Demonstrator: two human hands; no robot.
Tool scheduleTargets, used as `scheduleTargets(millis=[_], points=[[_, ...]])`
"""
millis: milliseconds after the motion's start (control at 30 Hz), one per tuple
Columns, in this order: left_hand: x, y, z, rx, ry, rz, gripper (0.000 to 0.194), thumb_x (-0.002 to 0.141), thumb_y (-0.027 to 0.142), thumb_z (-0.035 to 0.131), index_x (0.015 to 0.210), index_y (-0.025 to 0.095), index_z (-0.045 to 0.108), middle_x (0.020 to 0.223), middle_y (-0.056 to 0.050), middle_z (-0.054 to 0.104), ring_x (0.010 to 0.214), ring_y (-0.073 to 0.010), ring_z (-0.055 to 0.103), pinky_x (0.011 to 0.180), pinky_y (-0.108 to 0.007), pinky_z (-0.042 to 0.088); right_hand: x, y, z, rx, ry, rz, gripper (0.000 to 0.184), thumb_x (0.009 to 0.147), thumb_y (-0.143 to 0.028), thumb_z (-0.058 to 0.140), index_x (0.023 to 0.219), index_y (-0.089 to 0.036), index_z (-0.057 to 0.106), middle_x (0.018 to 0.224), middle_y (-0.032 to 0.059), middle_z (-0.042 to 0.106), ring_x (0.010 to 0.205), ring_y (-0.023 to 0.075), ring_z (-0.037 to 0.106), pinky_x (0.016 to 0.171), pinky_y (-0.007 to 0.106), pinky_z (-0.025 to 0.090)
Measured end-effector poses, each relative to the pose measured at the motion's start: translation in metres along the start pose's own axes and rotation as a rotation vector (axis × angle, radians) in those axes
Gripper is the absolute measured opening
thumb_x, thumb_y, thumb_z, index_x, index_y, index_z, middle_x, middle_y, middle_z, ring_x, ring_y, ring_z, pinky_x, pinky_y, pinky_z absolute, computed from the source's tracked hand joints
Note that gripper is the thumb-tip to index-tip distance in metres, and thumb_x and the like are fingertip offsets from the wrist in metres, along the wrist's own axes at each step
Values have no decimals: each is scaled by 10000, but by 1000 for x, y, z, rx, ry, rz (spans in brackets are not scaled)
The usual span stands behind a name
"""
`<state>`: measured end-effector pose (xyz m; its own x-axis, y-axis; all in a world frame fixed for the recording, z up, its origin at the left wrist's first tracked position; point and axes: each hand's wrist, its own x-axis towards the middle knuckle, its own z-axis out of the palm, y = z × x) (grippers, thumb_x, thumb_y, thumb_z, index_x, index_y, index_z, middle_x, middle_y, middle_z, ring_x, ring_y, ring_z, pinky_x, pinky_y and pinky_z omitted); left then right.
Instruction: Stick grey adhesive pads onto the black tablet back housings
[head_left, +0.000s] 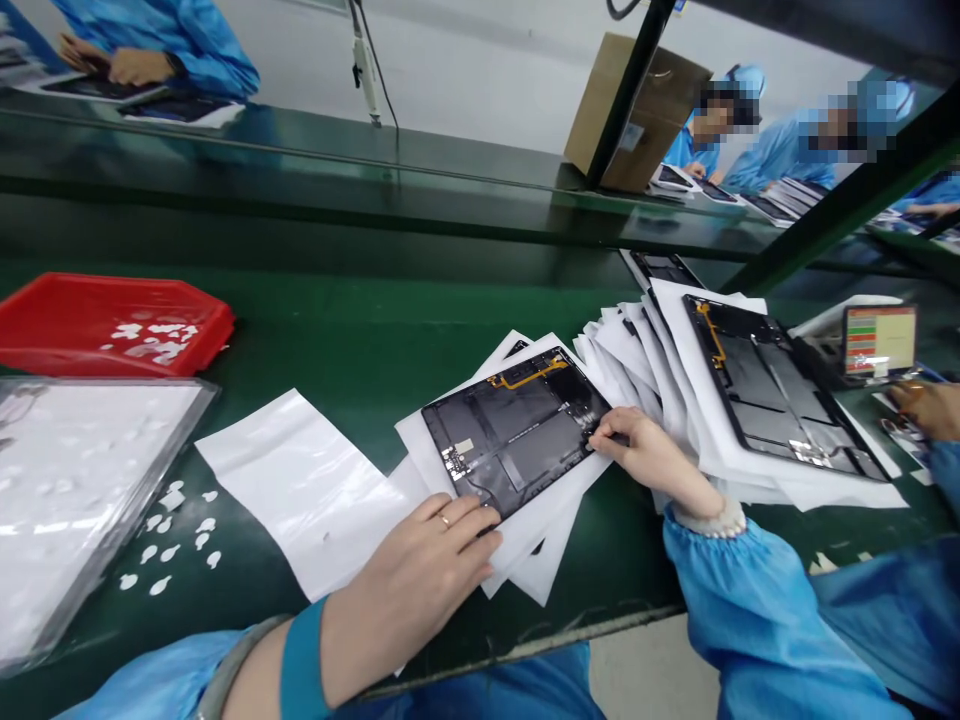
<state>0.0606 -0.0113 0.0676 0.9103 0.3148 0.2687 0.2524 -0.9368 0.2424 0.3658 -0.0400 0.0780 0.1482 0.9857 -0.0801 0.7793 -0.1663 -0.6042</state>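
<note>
A dark tablet back housing [510,430] with an orange flex cable lies tilted on white sheets in front of me. Stretched fingers of my left hand [431,560] rest over its near left edge, thumb side toward me. At the housing's right edge, my right hand [645,455] has thumb and fingertips pinched together; what sits between them, if anything, is too small to make out. Beneath the housing, more white sheets [544,575] fan out, with dark corners showing between them. A loose white sheet [300,490] lies left of my left hand.
To the right stands a tall stack of interleaved housings [780,390]. A red tray [112,320] holding white pieces is at left, above a clear plastic sleeve [90,500] and scattered white tabs [169,553]. A small screen [879,342], a co-worker's hand [930,408] and a cardboard box [637,110] also show.
</note>
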Motion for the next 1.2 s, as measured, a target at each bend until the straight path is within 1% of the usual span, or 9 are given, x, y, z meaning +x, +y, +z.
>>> scheduleTargets(millis=[167, 333, 567, 667, 767, 900, 967, 1067, 1200], points=[[0, -2, 1, -34, 31, 5, 235, 965, 205, 381, 993, 199, 614, 998, -42, 645, 945, -196, 575, 811, -324, 400, 9, 0, -6, -20, -180, -17, 166, 764, -298, 547, 665, -189, 624, 819, 49, 640, 868, 203, 558, 829, 337, 413], [-2, -4, 3, -42, 15, 4, 229, 959, 200, 393, 1007, 201, 617, 1037, -49, 640, 949, -200, 580, 829, -337, 404, 14, -6, -8, -199, -207, -63, 140, 776, -209, 540, 682, -196, 642, 820, 43, 644, 889, 200, 549, 834, 317, 415], [-2, -4, 1, -52, 19, 6, 258, 966, 209, 376, 1024, 204, 627, 1043, -60, 645, 956, -202, 593, 827, -343, 451, 3, -27, 7, -736, -79, -115, 137, 840, -200, 537, 742, -184, 632, 848, 78, 635, 880, 228, 543, 722, 327, 407], [-2, -5, 1, -83, 37, 19, 278, 971, 206, 356, 1020, 186, 628, 1032, -74, 642, 974, -204, 590, 809, -328, 485, 0, -33, 9, -854, -62, -124, 111, 847, -202, 545, 772, -174, 623, 837, 95, 630, 880, 240, 558, 695, 327, 406], [-3, -6, 2, -93, 27, 32, 262, 959, 181, 366, 1030, 176, 618, 1045, -81, 632, 992, -209, 580, 797, -321, 507, 6, -30, 4, -756, -65, -103, 65, 843, -223, 563, 820, -190, 613, 855, 70, 638, 864, 214, 585, 680, 292, 423], [-6, -7, 4, -10, -3, 53, 334, 865, 19, 371, 1065, 162, 597, 1104, -94, 617, 1032, -227, 555, 777, -309, 519, 19, -17, -3, -652, 177, 101, 225, 915, -268, 453, 1023, -134, 599, 980, 131, 636, 814, 196, 628, 679, 283, 454], [-7, -5, 5, 46, -11, 57, 371, 825, -21, 375, 1070, 154, 591, 1114, -97, 614, 1041, -235, 551, 745, -297, 527, 22, -11, -1, -703, 258, 181, 267, 926, -268, 418, 979, -107, 623, 965, 175, 633, 748, 209, 639, 637, 302, 450], [-9, -2, 9, 109, -17, 36, 361, 820, -30, 390, 1066, 146, 586, 1110, -100, 612, 1004, -236, 568, 697, -287, 538, 22, -6, 5, -722, 229, 166, 246, 904, -269, 447, 843, -138, 647, 873, 149, 653, 690, 206, 634, 592, 296, 436], [-10, 0, 15, 147, 12, 27, 311, 845, -9, 397, 1061, 128, 575, 1095, -110, 602, 955, -229, 575, 667, -279, 536, 24, 0, 7, -709, 236, 114, 262, 905, -225, 394, 837, -132, 630, 873, 148, 649, 794, 225, 624, 688, 313, 450]])
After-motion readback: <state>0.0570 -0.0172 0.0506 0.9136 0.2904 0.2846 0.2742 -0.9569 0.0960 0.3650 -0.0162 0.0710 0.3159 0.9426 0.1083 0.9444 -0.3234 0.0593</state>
